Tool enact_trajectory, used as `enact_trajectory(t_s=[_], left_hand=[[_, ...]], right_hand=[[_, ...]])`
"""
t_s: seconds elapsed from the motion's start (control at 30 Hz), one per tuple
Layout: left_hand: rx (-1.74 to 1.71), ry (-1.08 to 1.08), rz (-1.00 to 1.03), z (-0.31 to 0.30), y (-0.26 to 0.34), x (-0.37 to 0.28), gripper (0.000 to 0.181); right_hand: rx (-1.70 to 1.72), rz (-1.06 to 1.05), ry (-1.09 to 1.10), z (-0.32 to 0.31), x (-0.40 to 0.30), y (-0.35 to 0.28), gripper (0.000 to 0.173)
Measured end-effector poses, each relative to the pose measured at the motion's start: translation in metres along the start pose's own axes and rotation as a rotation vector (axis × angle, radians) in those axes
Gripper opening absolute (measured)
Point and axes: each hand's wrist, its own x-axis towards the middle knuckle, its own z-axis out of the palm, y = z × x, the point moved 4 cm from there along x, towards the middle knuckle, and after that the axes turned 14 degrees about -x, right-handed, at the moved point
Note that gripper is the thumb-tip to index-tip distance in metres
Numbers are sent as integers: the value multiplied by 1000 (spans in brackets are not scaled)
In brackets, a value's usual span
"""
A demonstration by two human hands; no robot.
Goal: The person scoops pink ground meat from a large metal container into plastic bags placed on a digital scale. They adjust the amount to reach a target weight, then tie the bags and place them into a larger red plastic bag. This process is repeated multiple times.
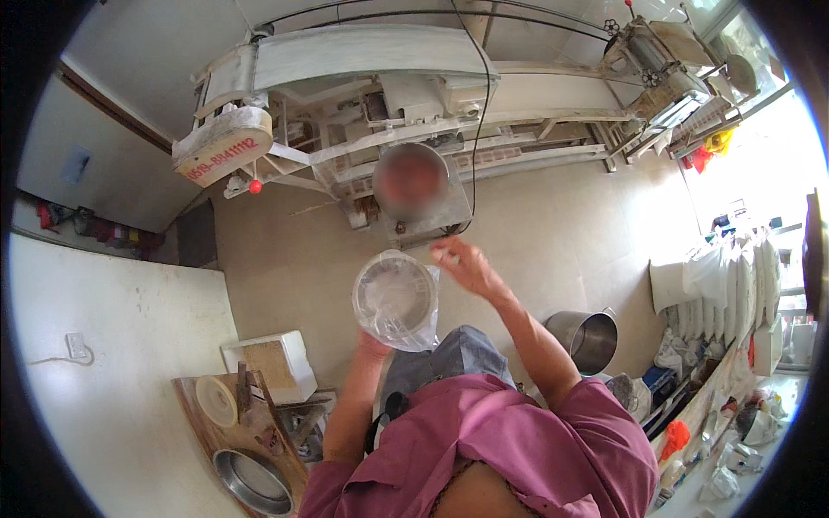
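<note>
My left hand (374, 344) grips the underside of a round tub (395, 294) wrapped or lined with a clear plastic bag (421, 340). What the tub holds looks pale and is unclear through the film. To the right of the tub, my right hand (463, 262) is raised with curled fingers, apart from the bag. Whether anything small is between those fingers I cannot tell. Beyond both hands, a round metal vessel (447, 167) rests on a metal stand (461, 207). Its reddish middle is blurred.
A long floury belt machine (369, 55) spans the far side, with a black cable (482, 110) hanging down. A steel pot (586, 340) lies tilted at right, near white sacks (725, 285). On the left stand a foam box (299, 366) and a wooden board (194, 401) bearing a metal pan (252, 482).
</note>
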Motion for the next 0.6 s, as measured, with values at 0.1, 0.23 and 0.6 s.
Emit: enact_trajectory(t_s=[0.1,0.23,0.6], left_hand=[[-23,-4,-43,0,44,-4,64],[-28,0,-8,18,80,-10,64],[8,259,236,-40,110,-1,63]], right_hand=[[-136,131,139,0,74,49,46],[-693,196,152,31,173,108,46],[-776,-20,7,100,331,195,22]])
